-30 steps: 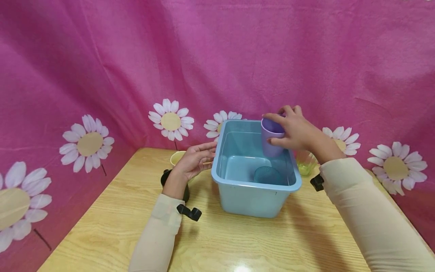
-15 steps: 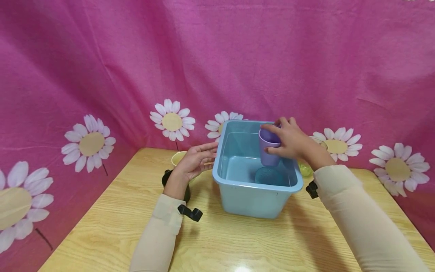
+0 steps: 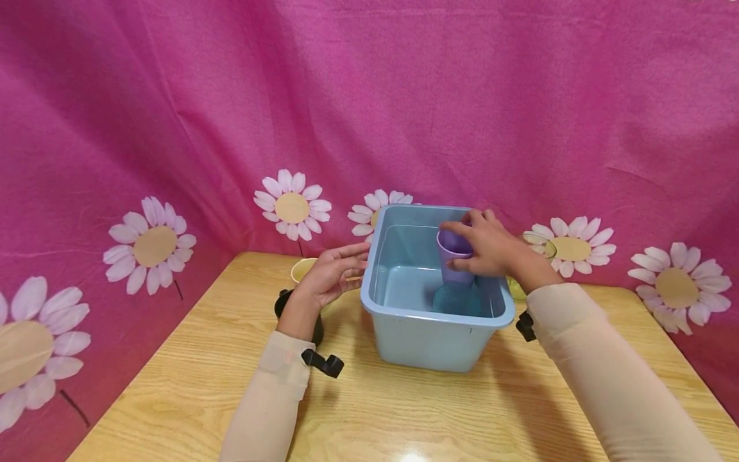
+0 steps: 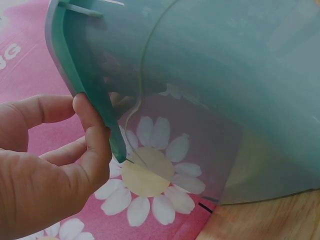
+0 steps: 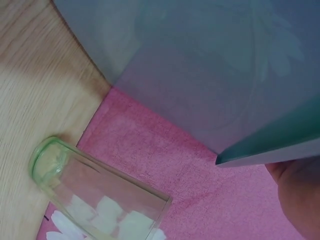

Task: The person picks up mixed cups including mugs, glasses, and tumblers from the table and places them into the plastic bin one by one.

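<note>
A light blue plastic basin (image 3: 424, 312) stands on the wooden table. My right hand (image 3: 489, 247) grips a purple cup (image 3: 455, 273) near its rim, thumb on the near side, and holds it upright inside the basin. Below the cup, a round teal translucent object (image 3: 447, 300) sits in the basin, partly overlapped by it. My left hand (image 3: 331, 277) has its relaxed fingers at the basin's left rim. In the left wrist view, its fingertips touch the underside of that rim (image 4: 92, 102). The right wrist view shows only part of the right hand (image 5: 300, 197) beyond the rim; the cup is hidden there.
Behind my left wrist stand a pale yellow cup (image 3: 301, 267) and a black cup (image 3: 283, 303), both partly hidden. A clear, green-based drinking glass (image 5: 100, 185) stands right of the basin. A pink flowered cloth (image 3: 369, 96) hangs behind the table.
My right hand has lowered the purple cup deeper into the basin, moving slightly left and toward me. More of the drinking glass shows behind the right wrist. The left hand stays at the rim.
</note>
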A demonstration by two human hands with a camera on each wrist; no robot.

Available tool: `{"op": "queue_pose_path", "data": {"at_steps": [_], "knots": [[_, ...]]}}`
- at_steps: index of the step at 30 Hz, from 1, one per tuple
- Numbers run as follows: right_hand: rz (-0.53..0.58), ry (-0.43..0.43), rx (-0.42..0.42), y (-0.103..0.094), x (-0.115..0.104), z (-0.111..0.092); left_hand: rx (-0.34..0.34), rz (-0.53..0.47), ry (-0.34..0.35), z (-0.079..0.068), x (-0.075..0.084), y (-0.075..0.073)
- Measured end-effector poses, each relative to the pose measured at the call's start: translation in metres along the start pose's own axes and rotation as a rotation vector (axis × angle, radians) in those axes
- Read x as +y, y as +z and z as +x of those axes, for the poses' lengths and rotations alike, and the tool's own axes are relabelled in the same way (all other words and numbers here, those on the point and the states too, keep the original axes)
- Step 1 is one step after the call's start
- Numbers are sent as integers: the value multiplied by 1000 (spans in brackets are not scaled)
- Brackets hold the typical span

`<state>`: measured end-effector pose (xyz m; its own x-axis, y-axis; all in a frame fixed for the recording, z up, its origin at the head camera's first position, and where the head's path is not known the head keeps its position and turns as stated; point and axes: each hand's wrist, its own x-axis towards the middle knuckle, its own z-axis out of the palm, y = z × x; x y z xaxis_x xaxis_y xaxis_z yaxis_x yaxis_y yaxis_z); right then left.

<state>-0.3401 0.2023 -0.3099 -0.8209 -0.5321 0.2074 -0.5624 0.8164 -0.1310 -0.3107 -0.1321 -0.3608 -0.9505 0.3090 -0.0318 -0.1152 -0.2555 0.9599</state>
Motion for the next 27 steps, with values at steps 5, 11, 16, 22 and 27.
{"op": "queue_pose_path", "data": {"at_steps": [5,11,16,22,27], "knots": [[1,-26,-7,2,-2,2,3,1,1,-1,0,0],[8,-40,-48,5,-2,4,1,4,-6,-1,0,0],[2,-58,-75,6,-4,4,4,5,-11,0,0,0],[16,-91,-105,8,-6,4,-3,12,-3,0,0,0],[31,-79,-131,9,-6,4,-5,6,-2,0,0,-1]]}}
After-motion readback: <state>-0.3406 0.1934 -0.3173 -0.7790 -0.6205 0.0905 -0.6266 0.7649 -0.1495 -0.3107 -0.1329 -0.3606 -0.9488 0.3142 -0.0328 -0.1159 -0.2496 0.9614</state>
